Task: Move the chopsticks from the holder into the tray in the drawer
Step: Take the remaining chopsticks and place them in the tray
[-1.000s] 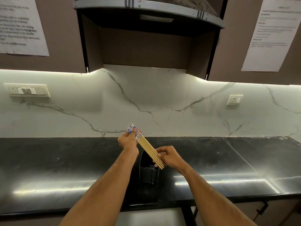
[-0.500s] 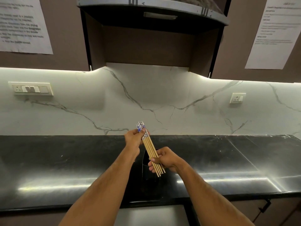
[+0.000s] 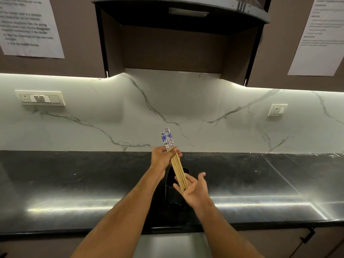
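Observation:
A bundle of several wooden chopsticks (image 3: pixel 176 164) with blue-and-white patterned tops is held above the black counter. My left hand (image 3: pixel 161 157) grips the bundle just below the patterned ends. My right hand (image 3: pixel 194 189) is spread palm up, and the thin tips of the chopsticks rest against its fingers. Right under the hands stands the black holder (image 3: pixel 173 190), partly hidden by my right hand. The drawer and its tray are out of view.
The glossy black counter (image 3: pixel 74 183) runs the full width, its front edge near the bottom. Behind it rises a white marble backsplash with a switch panel (image 3: pixel 41 98) at left and a socket (image 3: pixel 277 110) at right. A dark hood hangs overhead.
My right hand has let go of the lower end of the chopsticks and spread open under the tips. The bundle now stands steeper in my left hand.

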{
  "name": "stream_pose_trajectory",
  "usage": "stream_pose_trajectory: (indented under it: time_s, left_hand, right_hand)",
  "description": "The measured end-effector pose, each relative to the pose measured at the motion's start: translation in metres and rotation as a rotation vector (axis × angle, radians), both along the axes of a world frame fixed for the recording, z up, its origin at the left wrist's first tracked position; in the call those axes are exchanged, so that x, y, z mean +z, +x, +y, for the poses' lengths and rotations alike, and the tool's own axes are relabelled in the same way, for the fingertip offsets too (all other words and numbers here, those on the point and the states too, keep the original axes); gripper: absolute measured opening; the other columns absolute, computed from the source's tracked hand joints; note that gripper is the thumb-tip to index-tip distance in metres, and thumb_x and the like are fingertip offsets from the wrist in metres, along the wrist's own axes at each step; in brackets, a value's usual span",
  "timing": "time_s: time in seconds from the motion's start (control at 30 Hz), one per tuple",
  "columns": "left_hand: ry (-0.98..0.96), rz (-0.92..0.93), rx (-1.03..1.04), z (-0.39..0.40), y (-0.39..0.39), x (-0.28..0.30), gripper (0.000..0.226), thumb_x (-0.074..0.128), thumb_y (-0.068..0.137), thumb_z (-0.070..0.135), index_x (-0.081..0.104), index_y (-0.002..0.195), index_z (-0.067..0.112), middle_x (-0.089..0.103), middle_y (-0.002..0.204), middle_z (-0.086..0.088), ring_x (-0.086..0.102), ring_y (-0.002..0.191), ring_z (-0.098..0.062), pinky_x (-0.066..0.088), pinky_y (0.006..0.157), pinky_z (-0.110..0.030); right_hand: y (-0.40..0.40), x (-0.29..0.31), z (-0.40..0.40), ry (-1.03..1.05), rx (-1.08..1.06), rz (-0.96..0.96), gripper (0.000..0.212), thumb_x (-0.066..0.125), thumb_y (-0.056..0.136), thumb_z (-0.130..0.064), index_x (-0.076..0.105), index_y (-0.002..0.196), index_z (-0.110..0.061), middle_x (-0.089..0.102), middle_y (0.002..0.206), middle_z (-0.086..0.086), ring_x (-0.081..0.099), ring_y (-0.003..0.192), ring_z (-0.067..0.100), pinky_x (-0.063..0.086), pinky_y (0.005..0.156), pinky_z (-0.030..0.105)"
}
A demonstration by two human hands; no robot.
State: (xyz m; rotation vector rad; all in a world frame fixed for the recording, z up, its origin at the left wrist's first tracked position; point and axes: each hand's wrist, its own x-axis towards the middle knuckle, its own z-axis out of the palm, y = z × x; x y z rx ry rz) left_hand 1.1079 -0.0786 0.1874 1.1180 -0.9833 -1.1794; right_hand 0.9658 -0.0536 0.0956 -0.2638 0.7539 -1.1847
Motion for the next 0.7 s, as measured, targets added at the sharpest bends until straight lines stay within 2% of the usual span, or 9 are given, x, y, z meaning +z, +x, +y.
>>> stream_pose_trajectory:
  time_s: [0.07,0.13,0.27,0.37,0.43,0.5,0.57,0.63,0.7]
  left_hand:
    - [-0.035,-0.028,0.006,-0.001,-0.004,0.0,0.021,0.07,0.094,0.015,0.071,0.111,0.002,0.079,0.092,-0.01,0.078,0.086,-0.019,0.062,0.09,-0.042]
    - [-0.067,-0.061,-0.005,0.0,-0.008,-0.003,0.019,0.07,0.094,0.015,0.073,0.108,0.002,0.08,0.091,-0.01,0.078,0.087,-0.02,0.061,0.091,-0.042]
    - [-0.085,-0.062,-0.046,0.004,-0.012,-0.009,0.015,0.069,0.094,0.014,0.074,0.105,0.004,0.079,0.093,-0.011,0.078,0.089,-0.022,0.06,0.092,-0.043]
    - [-0.066,-0.086,-0.075,0.006,-0.013,-0.013,0.014,0.068,0.095,0.011,0.073,0.106,0.003,0.079,0.094,-0.013,0.078,0.089,-0.023,0.061,0.092,-0.044]
    - [-0.044,-0.091,-0.074,0.008,-0.013,-0.018,0.014,0.067,0.095,0.01,0.073,0.106,0.003,0.079,0.093,-0.013,0.078,0.088,-0.023,0.061,0.092,-0.045]
    - [-0.031,-0.108,-0.08,0.009,-0.011,-0.02,0.015,0.067,0.095,0.011,0.073,0.105,0.002,0.079,0.092,-0.013,0.078,0.087,-0.023,0.061,0.09,-0.043]
    - [-0.025,-0.15,-0.108,0.01,-0.008,-0.02,0.017,0.068,0.095,0.011,0.073,0.106,0.0,0.079,0.092,-0.013,0.078,0.087,-0.022,0.062,0.088,-0.04]
    - [-0.012,-0.193,-0.172,0.012,-0.001,-0.021,0.018,0.069,0.094,0.011,0.072,0.107,0.0,0.079,0.093,-0.013,0.078,0.088,-0.022,0.062,0.088,-0.038]
    - [0.005,-0.253,-0.268,0.015,0.005,-0.023,0.018,0.07,0.093,0.011,0.072,0.106,0.0,0.079,0.094,-0.014,0.078,0.09,-0.023,0.061,0.089,-0.039]
  right_hand:
    - [0.01,-0.002,0.004,0.048,-0.074,-0.164,0.088,0.023,0.101,-0.067,0.034,0.149,0.006,0.049,0.14,0.031,0.041,0.142,0.043,0.025,0.121,0.059]
    - [0.02,0.002,0.008,0.051,-0.131,-0.231,0.089,0.022,0.101,-0.067,0.037,0.147,0.007,0.051,0.139,0.032,0.044,0.139,0.043,0.026,0.122,0.057]
    - [0.026,0.003,-0.001,0.066,-0.208,-0.241,0.095,0.019,0.099,-0.071,0.047,0.14,0.009,0.057,0.134,0.033,0.057,0.125,0.044,0.037,0.116,0.055]
    - [0.025,0.004,-0.006,0.031,-0.175,-0.23,0.095,0.019,0.099,-0.071,0.051,0.134,0.012,0.058,0.132,0.034,0.057,0.126,0.045,0.036,0.117,0.055]
    - [0.024,0.0,-0.009,0.012,-0.131,-0.215,0.096,0.019,0.099,-0.071,0.049,0.137,0.011,0.058,0.134,0.034,0.055,0.128,0.045,0.035,0.118,0.056]
    - [0.019,-0.007,-0.011,0.014,-0.046,-0.108,0.095,0.019,0.099,-0.072,0.045,0.143,0.008,0.055,0.139,0.032,0.05,0.134,0.044,0.033,0.118,0.058]
    - [0.011,-0.011,-0.011,0.011,0.027,0.126,0.088,0.026,0.1,-0.07,0.044,0.144,0.004,0.054,0.14,0.029,0.051,0.133,0.042,0.038,0.114,0.058]
    - [0.0,-0.008,-0.014,-0.036,-0.029,0.334,0.073,0.038,0.102,-0.06,0.047,0.142,0.0,0.06,0.135,0.024,0.058,0.126,0.039,0.044,0.11,0.056]
    - [-0.008,0.005,-0.019,-0.195,-0.113,0.364,0.058,0.05,0.103,-0.047,0.052,0.139,-0.001,0.065,0.128,0.023,0.065,0.118,0.036,0.049,0.106,0.053]
